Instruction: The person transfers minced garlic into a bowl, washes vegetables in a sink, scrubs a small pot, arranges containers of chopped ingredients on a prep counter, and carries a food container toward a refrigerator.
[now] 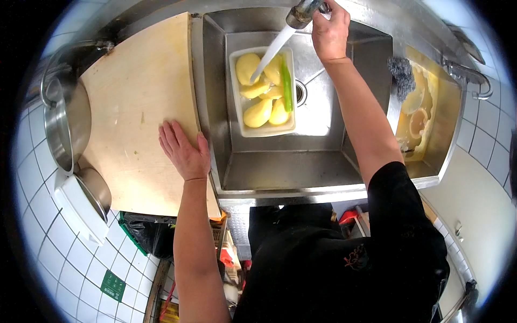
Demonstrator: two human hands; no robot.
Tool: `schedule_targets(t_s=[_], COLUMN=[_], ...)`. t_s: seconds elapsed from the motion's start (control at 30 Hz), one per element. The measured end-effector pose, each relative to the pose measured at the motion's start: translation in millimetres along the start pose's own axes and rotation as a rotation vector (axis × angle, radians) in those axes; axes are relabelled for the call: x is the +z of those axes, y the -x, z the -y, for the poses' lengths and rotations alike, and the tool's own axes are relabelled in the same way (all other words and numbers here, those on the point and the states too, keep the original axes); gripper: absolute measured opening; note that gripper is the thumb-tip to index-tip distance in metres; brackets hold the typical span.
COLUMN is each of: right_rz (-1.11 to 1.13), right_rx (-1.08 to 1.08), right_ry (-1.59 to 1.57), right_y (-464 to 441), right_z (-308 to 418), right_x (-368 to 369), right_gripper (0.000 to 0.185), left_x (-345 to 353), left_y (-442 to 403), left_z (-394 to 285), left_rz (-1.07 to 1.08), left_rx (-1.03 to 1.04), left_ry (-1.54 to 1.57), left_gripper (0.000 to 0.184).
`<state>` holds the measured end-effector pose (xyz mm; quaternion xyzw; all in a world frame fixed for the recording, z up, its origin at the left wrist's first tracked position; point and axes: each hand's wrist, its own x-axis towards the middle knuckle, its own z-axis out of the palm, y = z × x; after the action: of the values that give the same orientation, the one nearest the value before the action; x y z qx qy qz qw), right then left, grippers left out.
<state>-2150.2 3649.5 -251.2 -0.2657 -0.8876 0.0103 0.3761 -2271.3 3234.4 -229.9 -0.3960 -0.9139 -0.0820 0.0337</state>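
Water runs from the metal faucet (299, 16) into a white tub (264, 132) standing in the steel sink (285, 169). Peeled potatoes (258, 113), some whole and some cut, lie in the tub beside a long green vegetable (286, 83) along its right side. At the top, my right hand (330, 33) is closed at the faucet, with its fingers round the fitting at its right end. My left hand (184, 149) rests flat on the wooden board (142, 97), fingers spread, holding nothing.
Metal bowls (81, 124) and a white container (81, 210) stand left of the board. In the right basin (447, 134) are a dark scrubber (401, 78) and dishes in yellowish, foamy water. A black bag (153, 234) hangs below the board.
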Motion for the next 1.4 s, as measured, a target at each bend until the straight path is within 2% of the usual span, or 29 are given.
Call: schedule_targets(t_s=[0.07, 0.17, 0.2, 0.3, 0.33, 0.43, 0.47, 0.57, 0.67, 0.77, 0.83, 0.87, 0.9, 1.0, 1.1, 1.2, 1.3, 1.4], right_rz=[0.029, 0.014, 0.013, -0.108, -0.112, 0.062, -0.012, 0.033, -0.079, -0.168, 0.018, 0.279, 0.346, 0.451, 0.442, 0.294, 0.25, 0.353], right_rx=[0.019, 0.119, 0.196, 0.707, 0.729, 0.74, 0.666, 0.76, 0.932, 1.181, 1.51, 1.584, 1.816, 2.081, 2.221, 2.335, 2.313, 2.24], right_ry=[-0.036, 0.021, -0.054, -0.668, -0.648, -0.555, -0.514, -0.506, -0.663, -0.969, -1.214, -1.204, -1.359, -1.366, -1.307, -1.292, -1.289, -1.309], right_y=[5, 16, 17, 21, 25, 11, 9, 6, 25, 43, 67, 89, 101, 140, 147, 148, 153, 155], right_z=[-4, -1, 3, 9, 4, 7, 9, 12, 4, 27, 43, 47, 65, 108, 136, 153, 164, 165], right_x=[-1, -1, -8, 8, 17, 6, 8, 1, 16, 16, 23, 36, 43, 73, 90, 98, 109, 109], right_gripper=[0.038, 0.053, 0.059, 0.058, 0.057, 0.057, 0.054, 0.051, 0.045, 0.036, 0.019, 0.014, 0.014, 0.013, 0.013, 0.015, 0.017, 0.016], left_x=[0, -2, -3, -3, -3, -1, -1, -1, 0, -2, -1, 0, -1, 0, 1, 1, 1, 1], left_y=[-1, 1, 0, 0, 0, 0, 0, 1, 0, 1, 0, 0, 0, 1, 1, 1, 1, 2], left_z=[0, 0, -1, -2, -2, -1, -1, -1, -2, -1, -1, -2, -2, -1, 0, -1, -1, -1], left_rz=[0.0, 0.006, 0.009, 0.008, 0.006, -0.014, -0.013, -0.008, -0.003, 0.013, 0.01, 0.008, 0.006, 0.006, -0.004, -0.012, -0.022, -0.026], left_rx=[-0.001, -0.009, -0.014, -0.015, -0.01, -0.004, -0.002, 0.0, -0.003, -0.015, -0.005, -0.005, -0.005, 0.003, 0.017, 0.016, 0.021, 0.02], left_ry=[0.003, 0.018, 0.028, 0.026, 0.02, 0.029, 0.025, 0.015, 0.012, 0.006, 0.001, 0.005, 0.008, -0.003, -0.005, -0.001, 0.0, 0.009], left_gripper=[0.075, 0.074, 0.073, 0.072, 0.073, 0.072, 0.072, 0.072, 0.072, 0.071, 0.071, 0.071, 0.071, 0.071, 0.071, 0.069, 0.069, 0.069])
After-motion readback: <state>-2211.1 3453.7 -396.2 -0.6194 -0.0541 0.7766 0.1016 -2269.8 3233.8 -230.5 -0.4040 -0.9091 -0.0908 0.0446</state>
